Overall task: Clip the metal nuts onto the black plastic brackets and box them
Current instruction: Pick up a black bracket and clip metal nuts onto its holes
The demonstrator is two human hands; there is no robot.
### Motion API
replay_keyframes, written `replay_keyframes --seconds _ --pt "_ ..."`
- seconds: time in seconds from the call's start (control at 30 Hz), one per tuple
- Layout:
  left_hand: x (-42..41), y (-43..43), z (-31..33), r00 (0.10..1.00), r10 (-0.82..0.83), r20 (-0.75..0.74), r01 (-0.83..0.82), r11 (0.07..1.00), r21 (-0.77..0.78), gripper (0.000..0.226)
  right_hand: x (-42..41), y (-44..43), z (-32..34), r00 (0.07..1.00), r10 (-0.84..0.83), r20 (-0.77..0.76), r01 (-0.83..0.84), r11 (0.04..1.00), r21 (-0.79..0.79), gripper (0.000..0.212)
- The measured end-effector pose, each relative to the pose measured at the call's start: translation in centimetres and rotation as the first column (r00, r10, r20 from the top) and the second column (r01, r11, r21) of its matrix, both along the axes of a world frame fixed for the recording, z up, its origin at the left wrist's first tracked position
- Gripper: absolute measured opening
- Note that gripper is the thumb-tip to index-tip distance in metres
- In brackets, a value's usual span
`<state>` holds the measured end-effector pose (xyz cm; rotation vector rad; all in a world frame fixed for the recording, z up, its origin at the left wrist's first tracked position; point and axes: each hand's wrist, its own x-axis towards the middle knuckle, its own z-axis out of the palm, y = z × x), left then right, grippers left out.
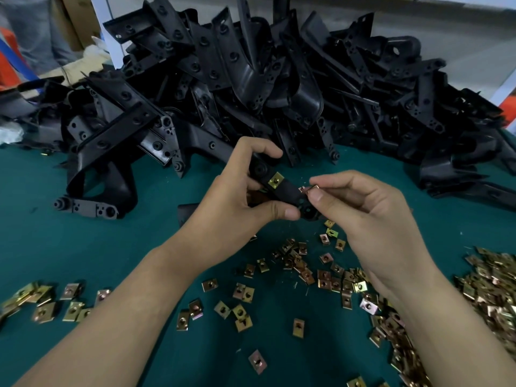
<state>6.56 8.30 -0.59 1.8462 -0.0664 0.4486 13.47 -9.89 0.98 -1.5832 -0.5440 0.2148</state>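
**Risks.** Along the near edge, the loose brass-coloured square metal clip nuts (324,276) lie scattered on the green-covered worktop (83,247), directly under both forearms. A dragged forearm could sweep some over the near edge, or over the right edge where they lie thickest.

Further in, the small brass-coloured metal nut (311,189) in the right hand (371,219) is held only at the tips. It sits just beside the lower end of the long black plastic bracket (290,195). If it meets the bracket's edge skewed, it may jam half-on or spring out of the pinch and be lost among the loose stock.

One clipped nut (276,180) sits midway along the bracket. Hard pressure for the second could twist the bracket in the left hand (231,208).

Along the far edge, the heaped pile of black plastic brackets (251,79) slopes toward the work area. In my judgement it could slide if disturbed. No box is in view.

**Fingers.**
- **Right hand:** the fingers (332,178) are brought together, with forefinger and thumb pinching the nut. Nothing else is held.
- **Left hand:** the fingers (259,148) curl over the bracket's upper end, and the thumb is pressed near its lower end in a firm hold.

The bracket appears raised off the worktop, between the two hands, near the worktop's middle.
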Motion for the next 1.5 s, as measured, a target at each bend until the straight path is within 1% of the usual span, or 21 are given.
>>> replay_keyframes --seconds 0.2,0.3,0.43,0.57,0.73,0.87,1.03,1.13,1.2,1.27,1.37,1.5 --pt "0.0 -0.1 -0.1 0.999 0.024 0.021 -0.025 0.999 0.038 0.06 -0.1 0.1 0.0 0.999 0.006 -0.04 -0.005 0.999 0.033 0.012" --pt "0.0 -0.1 0.0 0.998 0.034 0.056 -0.037 0.998 0.056 0.058 -0.3 0.2 0.0 1.0 -0.001 -0.022 0.001 1.0 0.005 0.013" --pt "0.1 0.0 -0.3 0.997 0.044 0.062 -0.047 0.998 0.044 0.057 -0.2 0.1 0.0 1.0 -0.006 -0.026 0.006 1.0 -0.007 0.013" --pt "0.2 0.0 -0.5 0.995 0.074 0.06 -0.077 0.996 0.042 0.056 0.1 -0.1 0.1 0.996 0.03 -0.086 -0.029 1.0 0.012 0.012" --pt "0.3 0.3 -0.7 0.998 0.036 0.06 -0.036 0.999 -0.005 0.054 0.3 -0.1 -0.2 0.995 0.023 -0.097 -0.027 0.999 -0.047 0.014" --pt "0.3 0.2 -0.8 0.996 0.043 0.073 -0.042 0.999 -0.01 0.054 0.2 0.0 -0.4 0.993 0.02 -0.113 -0.024 0.999 -0.033 0.012" --pt "0.3 0.1 -0.7 0.988 0.095 0.121 -0.095 0.995 -0.004 0.054 -0.4 0.4 -0.4 0.998 0.023 -0.051 -0.023 1.0 -0.007 0.012" --pt "0.3 0.2 -0.8 0.984 0.124 0.128 -0.126 0.992 0.006 0.053 -0.9 0.7 -0.5 0.999 0.048 0.013 -0.048 0.998 -0.028 0.015" --pt "0.3 0.4 -0.8 0.981 0.138 0.133 -0.14 0.99 0.005 0.054 -0.9 0.7 -0.5 0.997 0.065 0.04 -0.063 0.997 -0.054 0.02" --pt "0.3 0.4 -0.7 0.975 0.166 0.144 -0.17 0.985 0.011 0.055 -0.8 0.5 -0.4 0.994 0.082 0.077 -0.075 0.994 -0.083 0.03" --pt "0.2 0.3 -0.5 0.966 0.215 0.143 -0.216 0.976 -0.006 0.056 -1.0 0.4 -0.4 0.979 0.097 0.181 -0.075 0.989 -0.124 0.038" --pt "0.0 0.0 -0.3 0.959 0.24 0.149 -0.239 0.971 -0.026 0.053 -1.1 0.6 -0.6 0.946 0.036 0.322 -0.003 0.995 -0.102 0.034"
